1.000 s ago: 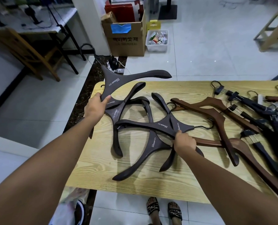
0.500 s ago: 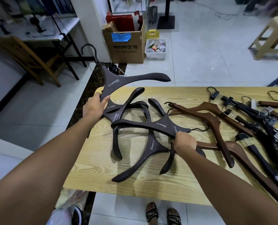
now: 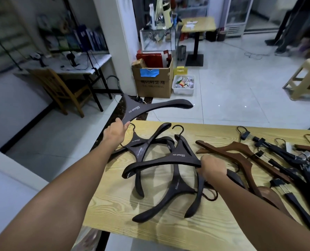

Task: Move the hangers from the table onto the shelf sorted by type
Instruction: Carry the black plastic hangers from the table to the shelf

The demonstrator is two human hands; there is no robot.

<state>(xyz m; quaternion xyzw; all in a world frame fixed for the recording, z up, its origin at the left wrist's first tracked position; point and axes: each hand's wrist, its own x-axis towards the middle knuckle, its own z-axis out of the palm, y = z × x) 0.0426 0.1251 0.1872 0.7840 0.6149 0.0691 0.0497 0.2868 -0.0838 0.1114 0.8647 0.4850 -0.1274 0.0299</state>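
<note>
Head camera view, looking down over a light wooden table (image 3: 114,211), the landmark for everything that follows. Nearest the viewer, two bare forearms reach out over the table's near edge. The right hand (image 3: 213,169) is curled closed around one arm of a dark brown hanger (image 3: 170,158), lifting it just above a pile of matching dark hangers (image 3: 176,189) lying crossed on the table's middle. The left hand (image 3: 114,132), over the table's far left corner, has its fingers wrapped shut around the end of another dark hanger (image 3: 143,107), held up clear of the table with its hook pointing away. Taking one matching hanger in each hand looks like a way to gather a single type together before carrying it off. On the table's right side lie reddish wooden hangers (image 3: 241,156) and, further right, black clip hangers (image 3: 281,156), kept apart from the dark pile. No shelf can be made out. Beyond the table's far edge, on the tiled floor, stands an open cardboard box (image 3: 154,84) holding red folders or bags, and just beside it a small clear tub (image 3: 183,89) of colourful packets.
</note>
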